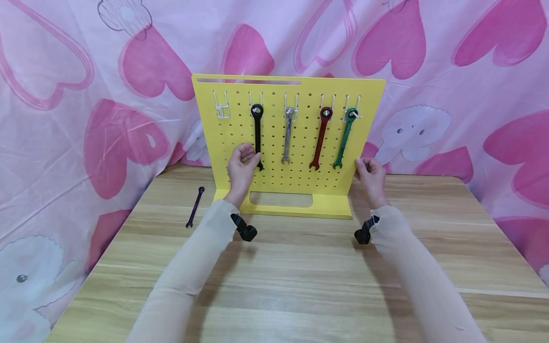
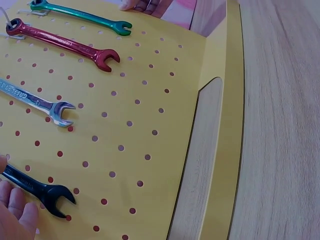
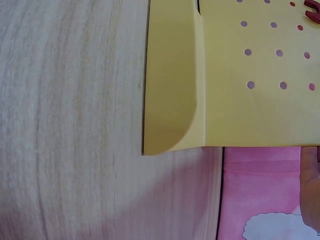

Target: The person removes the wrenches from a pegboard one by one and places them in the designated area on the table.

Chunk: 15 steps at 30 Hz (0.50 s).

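The yellow pegboard (image 1: 300, 183) stands upright. A black wrench (image 1: 257, 128) hangs on it, its open end (image 2: 57, 197) pointing down. My left hand (image 1: 241, 169) is at its lower shaft; in the left wrist view the thumb lies on one side and the fingers (image 2: 17, 207) on the other, in a pinch. My right hand (image 1: 372, 180) holds the board's right edge with thumb and fingers; part of it (image 3: 310, 192) shows beyond the edge in the right wrist view. Silver (image 1: 287, 138), red (image 1: 320, 140) and green (image 1: 345, 140) wrenches hang to the right.
An empty white hook (image 1: 222, 110) is at the board's upper left. A purple wrench (image 1: 195, 207) lies on the wooden table (image 1: 300, 286), left of the board. Behind hangs a pink cloth (image 1: 454, 95) with hearts. The board's base flange (image 3: 170, 80) projects forward along the table.
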Motion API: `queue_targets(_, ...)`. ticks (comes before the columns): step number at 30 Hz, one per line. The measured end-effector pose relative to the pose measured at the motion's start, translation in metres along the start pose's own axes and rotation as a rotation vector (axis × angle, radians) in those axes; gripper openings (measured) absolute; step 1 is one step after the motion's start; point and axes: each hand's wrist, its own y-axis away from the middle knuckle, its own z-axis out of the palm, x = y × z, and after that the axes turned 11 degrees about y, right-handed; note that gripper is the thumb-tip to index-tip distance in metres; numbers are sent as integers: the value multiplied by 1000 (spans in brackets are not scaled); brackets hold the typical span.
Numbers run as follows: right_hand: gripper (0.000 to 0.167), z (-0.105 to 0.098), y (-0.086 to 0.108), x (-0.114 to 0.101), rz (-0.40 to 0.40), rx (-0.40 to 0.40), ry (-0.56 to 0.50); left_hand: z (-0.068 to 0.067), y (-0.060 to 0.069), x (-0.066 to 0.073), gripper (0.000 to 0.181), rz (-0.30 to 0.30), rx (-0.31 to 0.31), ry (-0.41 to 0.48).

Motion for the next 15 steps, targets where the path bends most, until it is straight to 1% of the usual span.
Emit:
queue_targets(5, 15, 0, 0, 0, -18, 13, 0, 3, 0, -1, 36, -2, -6, -2)
queue_targets(10, 14, 0, -2, 3, -29, 16, -13, 6, 0, -1, 35, -6, -1, -24)
queue_targets(15, 14, -2, -10, 14, -17, 6, -11, 10, -1, -1, 31, -19, 7, -41)
